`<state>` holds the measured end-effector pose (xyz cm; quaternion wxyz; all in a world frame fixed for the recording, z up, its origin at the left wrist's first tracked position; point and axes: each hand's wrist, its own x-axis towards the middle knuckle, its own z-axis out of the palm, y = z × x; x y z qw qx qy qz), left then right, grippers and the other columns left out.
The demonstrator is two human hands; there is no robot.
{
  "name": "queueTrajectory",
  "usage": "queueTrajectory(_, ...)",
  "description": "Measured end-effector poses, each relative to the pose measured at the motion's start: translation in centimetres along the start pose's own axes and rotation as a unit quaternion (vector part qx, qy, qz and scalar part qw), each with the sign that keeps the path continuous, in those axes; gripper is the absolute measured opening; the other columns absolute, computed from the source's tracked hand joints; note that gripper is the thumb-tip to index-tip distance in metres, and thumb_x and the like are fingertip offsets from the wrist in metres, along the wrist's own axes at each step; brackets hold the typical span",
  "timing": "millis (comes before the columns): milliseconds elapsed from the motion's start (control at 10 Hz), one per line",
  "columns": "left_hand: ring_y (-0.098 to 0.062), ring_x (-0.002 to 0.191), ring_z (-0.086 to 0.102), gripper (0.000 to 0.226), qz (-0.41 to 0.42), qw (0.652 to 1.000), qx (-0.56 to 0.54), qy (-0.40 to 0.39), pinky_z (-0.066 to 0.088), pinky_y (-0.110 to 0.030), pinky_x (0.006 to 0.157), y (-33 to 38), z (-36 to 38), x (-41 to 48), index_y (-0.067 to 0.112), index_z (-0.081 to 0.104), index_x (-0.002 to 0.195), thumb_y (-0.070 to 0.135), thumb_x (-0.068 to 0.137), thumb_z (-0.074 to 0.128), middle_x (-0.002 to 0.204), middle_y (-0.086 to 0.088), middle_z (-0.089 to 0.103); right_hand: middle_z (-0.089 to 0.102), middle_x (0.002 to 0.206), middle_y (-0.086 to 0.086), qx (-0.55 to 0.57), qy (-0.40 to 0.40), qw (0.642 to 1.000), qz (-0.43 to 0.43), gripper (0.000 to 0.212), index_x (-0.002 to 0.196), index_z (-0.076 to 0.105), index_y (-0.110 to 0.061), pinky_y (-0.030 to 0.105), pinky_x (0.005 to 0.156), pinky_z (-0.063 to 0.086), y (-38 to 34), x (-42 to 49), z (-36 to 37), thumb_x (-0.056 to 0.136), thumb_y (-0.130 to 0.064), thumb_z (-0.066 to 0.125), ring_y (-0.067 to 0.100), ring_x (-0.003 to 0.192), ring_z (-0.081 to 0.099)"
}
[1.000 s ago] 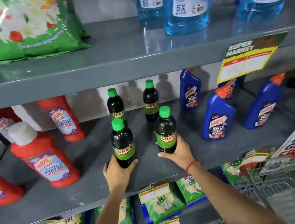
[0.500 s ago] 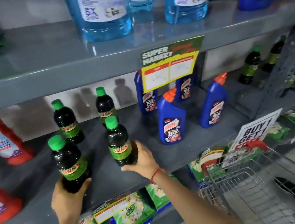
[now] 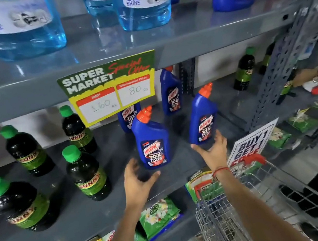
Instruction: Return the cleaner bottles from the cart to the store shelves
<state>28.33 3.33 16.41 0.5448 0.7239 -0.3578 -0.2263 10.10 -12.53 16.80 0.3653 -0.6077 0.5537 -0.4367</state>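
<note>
Middle grey shelf [image 3: 184,171], seen from above. Left hand [image 3: 136,179] spread open just below front blue Harpic bottle [image 3: 152,142], fingers apart, not gripping. Right hand [image 3: 212,151] open at base of second blue Harpic bottle [image 3: 203,117], fingertips touching or nearly so; red thread at wrist. Four dark green-capped Sunny bottles [image 3: 86,173] upright at left. Special-offer sign [image 3: 111,86] hanging off upper shelf edge. Wire cart [image 3: 254,209] lower right.

The price sign [image 3: 111,88] hides the top of a blue bottle [image 3: 128,116] behind it; the clear bottles [image 3: 16,26] above are cut off at the frame's top.
</note>
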Motion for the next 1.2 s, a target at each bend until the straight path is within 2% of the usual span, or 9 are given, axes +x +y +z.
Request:
queueTrajectory(100,-0.006,0.099,0.059,0.087,-0.01,0.999,0.002,-0.034,0.047,-0.019,0.083,0.3,0.3,2.3,0.018,0.042,0.129,0.023,0.056,0.088,0.113,0.009,0.06,0.031,0.144,0.02,-0.013,-0.011,1.0,-0.003,0.112,0.144,0.021,-0.006,0.036,0.104,0.034,-0.1,0.4,0.7,0.057,-0.028,0.088,0.03,0.131,0.036)
queueTrajectory(200,0.003,0.084,0.061,0.07,-0.033,0.998,0.037,-0.05,0.046,-0.014,0.073,0.2,-0.1,3.5,0.023,0.054,0.111,0.03,0.051,0.09,0.097,0.008,0.067,0.033,0.145,0.018,-0.003,-0.019,1.0,-0.003,0.12,0.145,0.017,-0.008,0.037,0.108,0.032,-0.5,1.3,1.0,0.053,-0.031,0.09,0.029,0.133,0.033)
queueTrajectory(300,0.015,0.073,0.059,0.058,-0.036,0.996,0.063,-0.054,0.044,-0.003,0.061,-0.3,0.9,4.6,0.027,0.059,0.095,0.034,0.047,0.091,0.084,0.014,0.068,0.038,0.144,0.014,0.003,-0.025,1.0,0.001,0.122,0.145,0.017,-0.01,0.034,0.108,0.03,0.3,3.2,1.1,0.05,-0.032,0.09,0.027,0.133,0.036)
queueTrajectory(400,0.023,0.065,0.057,0.053,-0.038,0.996,0.068,-0.032,0.041,0.002,0.053,-0.4,2.3,5.0,0.03,0.058,0.088,0.037,0.046,0.09,0.075,0.025,0.063,0.04,0.14,0.014,-0.01,-0.016,1.0,0.003,0.117,0.143,0.02,-0.011,0.033,0.106,0.029,1.1,4.4,1.3,0.051,-0.028,0.09,0.027,0.131,0.036)
queueTrajectory(600,0.025,0.061,0.054,0.054,-0.033,0.996,0.079,-0.005,0.039,0.003,0.05,-0.2,2.7,4.7,0.027,0.058,0.088,0.039,0.046,0.09,0.071,0.026,0.06,0.043,0.134,0.016,-0.016,0.02,1.0,0.003,0.113,0.14,0.023,-0.009,0.036,0.104,0.036,0.9,4.2,1.6,0.05,-0.024,0.089,0.03,0.125,0.042)
queueTrajectory(900,0.007,0.068,0.059,0.058,-0.035,0.996,0.078,0.003,0.044,-0.011,0.058,-0.1,3.0,4.7,0.026,0.06,0.091,0.046,0.045,0.087,0.077,0.015,0.065,0.046,0.133,0.015,-0.023,-0.004,1.0,0.014,0.113,0.14,0.025,-0.009,0.041,0.107,0.038,0.2,3.8,1.2,0.05,-0.029,0.089,0.03,0.124,0.045)
queueTrajectory(1000,-0.006,0.076,0.062,0.059,-0.027,0.997,0.073,0.004,0.049,-0.021,0.068,0.0,3.1,4.6,0.025,0.058,0.095,0.045,0.047,0.087,0.085,0.009,0.068,0.051,0.13,0.015,-0.022,-0.01,0.999,0.024,0.111,0.136,0.031,-0.006,0.049,0.104,0.043,-0.4,3.3,0.7,0.047,-0.033,0.091,0.032,0.121,0.049)
queueTrajectory(1100,-0.012,0.086,0.063,0.065,-0.004,0.998,0.067,0.005,0.05,-0.026,0.075,0.2,3.1,3.9,0.018,0.057,0.103,0.037,0.05,0.088,0.097,0.003,0.07,0.043,0.14,0.018,-0.004,0.002,0.999,0.034,0.116,0.141,0.024,-0.004,0.048,0.108,0.038,-0.3,2.3,0.4,0.051,-0.033,0.09,0.032,0.129,0.042)
queueTrajectory(1200,-0.019,0.098,0.064,0.068,-0.002,1.0,0.03,0.009,0.049,-0.026,0.08,0.6,2.7,3.4,0.011,0.055,0.114,0.026,0.056,0.088,0.11,-0.006,0.068,0.043,0.134,0.021,0.024,0.054,0.998,0.03,0.099,0.137,0.033,-0.001,0.045,0.108,0.036,-0.8,0.5,0.7,0.059,-0.028,0.087,0.033,0.127,0.041)
